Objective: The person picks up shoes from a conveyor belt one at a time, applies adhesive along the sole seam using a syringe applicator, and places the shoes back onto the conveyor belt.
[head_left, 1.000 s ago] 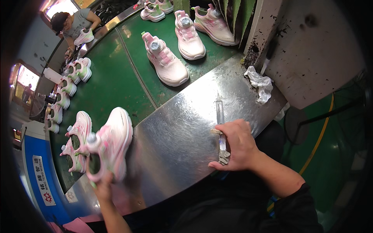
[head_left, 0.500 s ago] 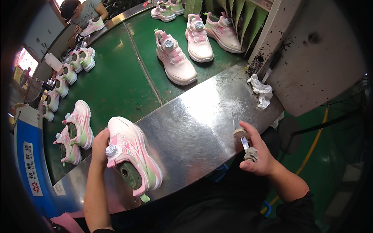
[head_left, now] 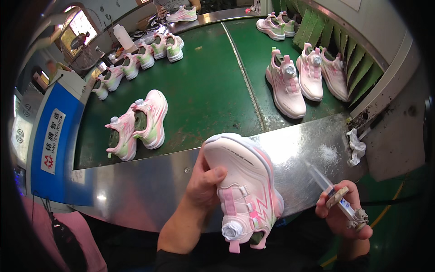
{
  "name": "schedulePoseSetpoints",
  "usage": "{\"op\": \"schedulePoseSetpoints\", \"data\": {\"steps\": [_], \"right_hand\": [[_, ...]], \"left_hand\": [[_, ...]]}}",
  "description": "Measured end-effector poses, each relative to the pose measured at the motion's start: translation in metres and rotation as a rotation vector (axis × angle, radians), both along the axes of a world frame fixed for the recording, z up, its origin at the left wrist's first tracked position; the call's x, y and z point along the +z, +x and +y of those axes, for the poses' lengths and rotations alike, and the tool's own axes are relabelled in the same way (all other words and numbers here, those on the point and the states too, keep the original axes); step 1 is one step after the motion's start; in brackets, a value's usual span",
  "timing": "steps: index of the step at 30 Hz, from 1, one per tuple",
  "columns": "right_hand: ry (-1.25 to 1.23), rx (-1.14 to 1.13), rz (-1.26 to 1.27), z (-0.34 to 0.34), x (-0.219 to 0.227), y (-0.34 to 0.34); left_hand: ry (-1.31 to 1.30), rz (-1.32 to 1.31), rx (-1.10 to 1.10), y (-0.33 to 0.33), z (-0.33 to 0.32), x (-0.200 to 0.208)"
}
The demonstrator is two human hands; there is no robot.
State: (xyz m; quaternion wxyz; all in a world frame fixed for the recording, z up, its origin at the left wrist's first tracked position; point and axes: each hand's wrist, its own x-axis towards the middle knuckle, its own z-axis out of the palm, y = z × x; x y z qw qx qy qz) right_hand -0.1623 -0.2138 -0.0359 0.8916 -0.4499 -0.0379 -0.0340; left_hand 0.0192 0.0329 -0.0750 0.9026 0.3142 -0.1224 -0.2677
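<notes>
My left hand is wrapped round the toe of a pale pink and white sneaker, thumb on its upper. The shoe is lifted above the metal ledge, tilted with its toe away from me and its silver-grey dial knob near me. In my right hand is a clear syringe, its thin tip angled toward the ledge and the shoe. Lumpy beige-grey material wraps its finger flange and plunger end. The syringe and the sneaker are apart.
Past the steel ledge runs a green conveyor belt. Pairs of matching sneakers stand on it at left and right. Green curtain strips hang at the right, and crumpled white tissue lies at the ledge's right end. Another person sits beyond the belt.
My left hand has raised the sneaker off the ledge and brought it closer to me, tilting it. My right hand has turned the syringe, and its barrel now shows. The view has swung left.
</notes>
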Motion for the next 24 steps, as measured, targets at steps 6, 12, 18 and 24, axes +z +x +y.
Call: {"op": "schedulePoseSetpoints", "data": {"steps": [6,12,18,24], "right_hand": [[0.025,0.217,-0.196,0.026,0.031,0.036],[0.09,0.272,-0.154,0.04,0.051,0.041],[0.104,0.313,-0.122,0.043,0.05,0.043],[0.078,0.294,-0.068,0.046,0.052,0.039]], "left_hand": [[0.033,-0.188,-0.012,-0.008,0.015,-0.005],[-0.073,-0.345,-0.101,-0.009,0.009,0.0],[-0.078,-0.361,-0.118,-0.014,0.011,0.004],[-0.076,-0.435,-0.122,-0.016,0.012,0.002]]}}
